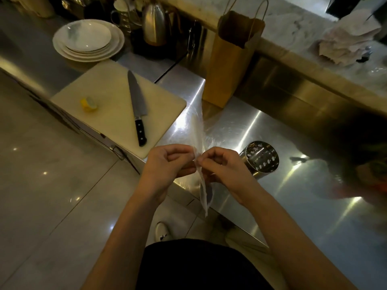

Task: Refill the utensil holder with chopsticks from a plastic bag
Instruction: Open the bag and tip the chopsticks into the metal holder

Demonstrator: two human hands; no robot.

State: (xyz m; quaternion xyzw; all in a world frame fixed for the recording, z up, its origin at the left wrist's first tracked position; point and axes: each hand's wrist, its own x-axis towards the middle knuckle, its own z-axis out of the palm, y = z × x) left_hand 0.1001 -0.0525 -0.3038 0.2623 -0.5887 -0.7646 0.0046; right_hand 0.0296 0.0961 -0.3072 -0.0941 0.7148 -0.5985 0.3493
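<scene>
A clear plastic bag (198, 126) stretches from the steel counter up to my hands, its end hanging below them. My left hand (167, 162) and my right hand (224, 164) both pinch the bag's edge between them, fingers closed, just above the counter's front edge. No chopsticks can be made out inside the thin film. The perforated steel utensil holder (262, 158) stands upright on the counter, right behind my right hand, and looks empty inside.
A white cutting board (113, 105) holds a chef's knife (137, 107) and a lemon piece (89, 104). Stacked white plates (88, 40), a metal kettle (154, 24) and a brown paper bag (230, 59) stand further back. Crumpled paper (347, 45) lies on the raised ledge.
</scene>
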